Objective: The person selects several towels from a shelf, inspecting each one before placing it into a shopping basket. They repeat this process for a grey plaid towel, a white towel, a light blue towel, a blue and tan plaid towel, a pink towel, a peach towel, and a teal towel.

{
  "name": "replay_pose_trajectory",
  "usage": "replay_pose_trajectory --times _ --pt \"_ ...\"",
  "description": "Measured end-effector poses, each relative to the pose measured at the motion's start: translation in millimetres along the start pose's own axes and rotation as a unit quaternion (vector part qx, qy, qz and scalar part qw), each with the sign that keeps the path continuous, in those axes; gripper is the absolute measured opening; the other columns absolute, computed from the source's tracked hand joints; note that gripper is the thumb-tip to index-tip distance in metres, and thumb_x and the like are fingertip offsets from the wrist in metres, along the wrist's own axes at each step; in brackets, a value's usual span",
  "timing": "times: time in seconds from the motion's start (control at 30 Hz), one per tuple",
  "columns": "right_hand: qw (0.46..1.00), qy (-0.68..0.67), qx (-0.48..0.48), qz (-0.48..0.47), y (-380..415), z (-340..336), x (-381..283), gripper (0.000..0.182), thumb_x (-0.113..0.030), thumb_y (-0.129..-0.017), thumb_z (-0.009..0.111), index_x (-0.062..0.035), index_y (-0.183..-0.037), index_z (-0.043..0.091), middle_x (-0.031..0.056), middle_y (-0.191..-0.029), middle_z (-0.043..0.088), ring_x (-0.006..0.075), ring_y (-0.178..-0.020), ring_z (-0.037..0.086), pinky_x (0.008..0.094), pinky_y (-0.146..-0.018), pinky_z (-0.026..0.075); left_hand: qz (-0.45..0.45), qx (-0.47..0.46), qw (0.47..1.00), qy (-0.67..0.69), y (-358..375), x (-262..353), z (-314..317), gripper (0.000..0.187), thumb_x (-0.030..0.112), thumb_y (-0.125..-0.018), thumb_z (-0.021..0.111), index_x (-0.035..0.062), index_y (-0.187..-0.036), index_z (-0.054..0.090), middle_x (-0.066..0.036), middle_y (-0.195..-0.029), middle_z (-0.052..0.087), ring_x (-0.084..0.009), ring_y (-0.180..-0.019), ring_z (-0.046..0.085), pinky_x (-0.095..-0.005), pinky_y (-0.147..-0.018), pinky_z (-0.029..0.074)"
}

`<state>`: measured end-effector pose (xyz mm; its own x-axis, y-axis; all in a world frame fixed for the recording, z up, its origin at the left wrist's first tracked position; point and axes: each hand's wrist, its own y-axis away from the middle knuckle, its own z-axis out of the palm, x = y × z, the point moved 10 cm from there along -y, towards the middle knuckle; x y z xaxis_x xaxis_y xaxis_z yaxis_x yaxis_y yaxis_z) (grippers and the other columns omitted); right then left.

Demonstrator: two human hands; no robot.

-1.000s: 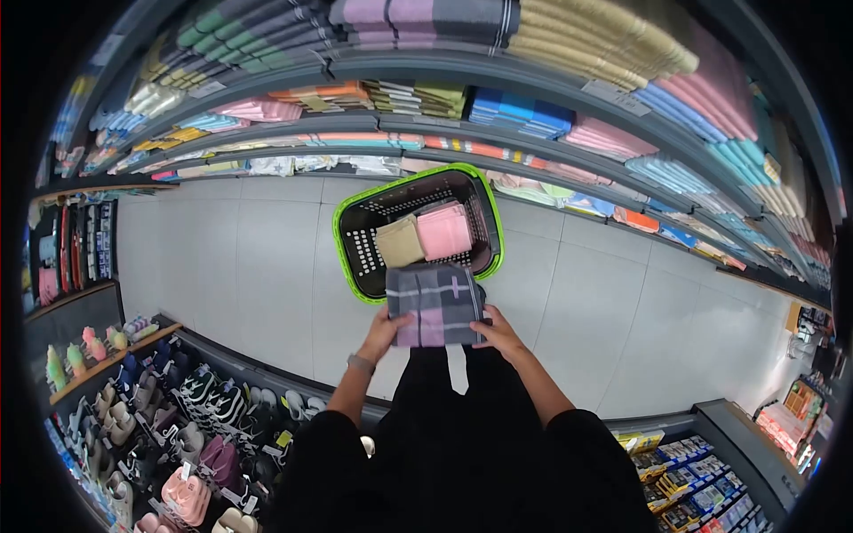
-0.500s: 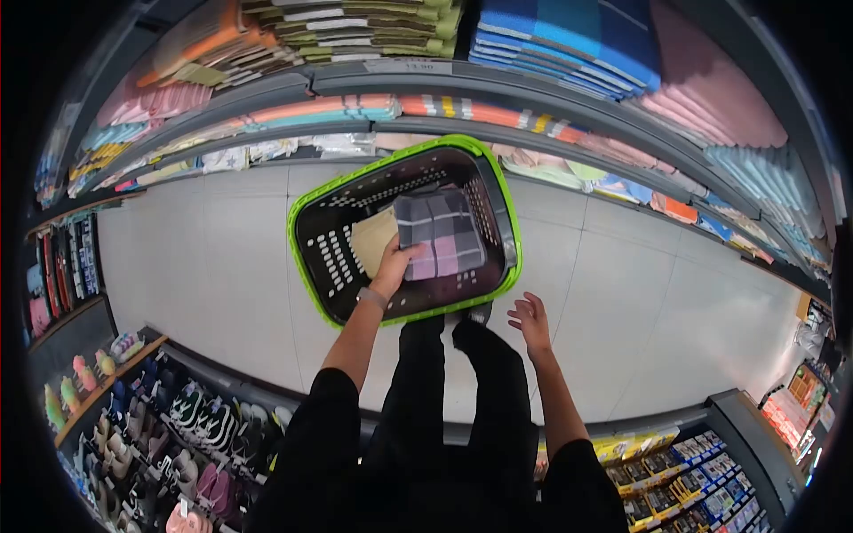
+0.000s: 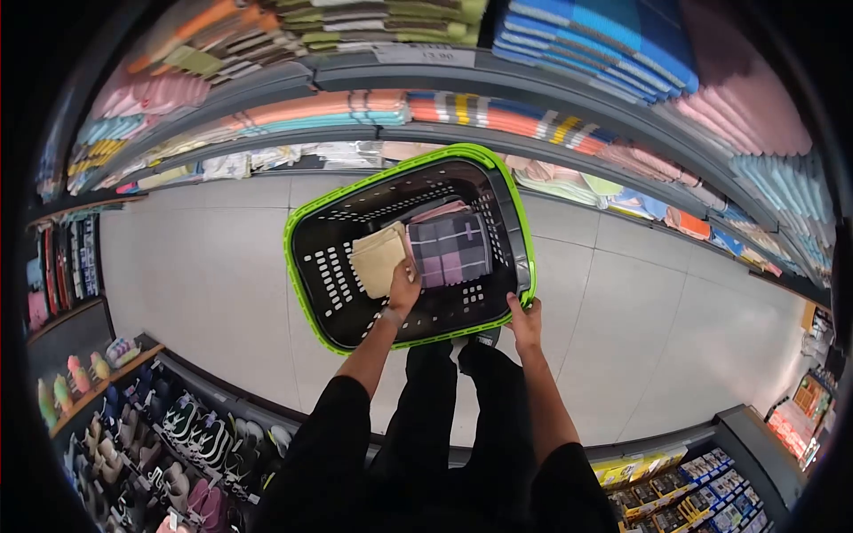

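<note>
I have the basket [image 3: 444, 322] on the floor [image 3: 222, 258], just before the legs [image 3: 499, 400], with shelves [image 3: 391, 73] of folded towels [image 3: 591, 49] beyond it. Inside, the left cloth [image 3: 375, 258] and right cloth [image 3: 451, 253] lie side by side; a third cloth [image 3: 438, 211] shows along the right one's far edge. My left grip [image 3: 405, 290] is in the basket, at the near end between those two. My right grip [image 3: 526, 325] is at the near right corner of the rim. Slippers [image 3: 182, 416] sit behind to the left, packets [image 3: 689, 487] behind to the right.

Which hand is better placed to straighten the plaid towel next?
Probably the left hand: it is inside the basket, at the plaid towel's edge, while the right hand is at the rim.
</note>
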<state>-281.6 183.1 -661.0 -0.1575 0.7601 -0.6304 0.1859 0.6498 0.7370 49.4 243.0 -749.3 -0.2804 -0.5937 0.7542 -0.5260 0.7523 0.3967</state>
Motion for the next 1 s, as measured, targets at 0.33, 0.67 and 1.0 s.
replay_pose_trajectory --times 0.33,0.67,1.0 --pt "0.994 0.032 0.103 -0.028 6.7 15.6 61.0 0.065 -0.046 -0.076 0.066 0.0044 -0.11 0.044 0.0159 -0.095 0.056 0.0289 -0.078 0.059 0.0369 -0.069 0.049 -0.09 -0.005 0.993 0.076 209.7 22.1 -193.1 0.017 0.004 -0.086 0.05 0.0017 -0.102 0.056 -0.01 -0.096 0.06 -0.0175 -0.083 0.06 -0.0292 -0.075 0.049" --pt "0.968 0.176 -0.151 0.093 110.9 10.0 14.4 0.056 -0.024 -0.064 0.066 0.0011 -0.108 0.041 0.0077 -0.08 0.054 0.019 -0.07 0.054 0.0331 -0.059 0.047 -0.155 0.113 0.967 0.169 320.9 56.2 -267.3 0.017 0.005 -0.087 0.044 0.0 -0.097 0.057 -0.009 -0.092 0.061 -0.0181 -0.079 0.062 -0.0274 -0.068 0.049" --pt "0.956 0.034 -0.241 0.164 257.5 -72.6 -65.1 0.04 -0.023 -0.088 0.047 0.0018 -0.119 0.043 0.0261 -0.104 0.058 0.0349 -0.091 0.061 0.0435 -0.079 0.051 0.264 0.19 0.944 0.061 205.4 419.1 -399.0 0.013 0.002 -0.086 0.049 -0.0008 -0.097 0.057 -0.013 -0.091 0.059 -0.0228 -0.086 0.058 -0.03 -0.078 0.045"
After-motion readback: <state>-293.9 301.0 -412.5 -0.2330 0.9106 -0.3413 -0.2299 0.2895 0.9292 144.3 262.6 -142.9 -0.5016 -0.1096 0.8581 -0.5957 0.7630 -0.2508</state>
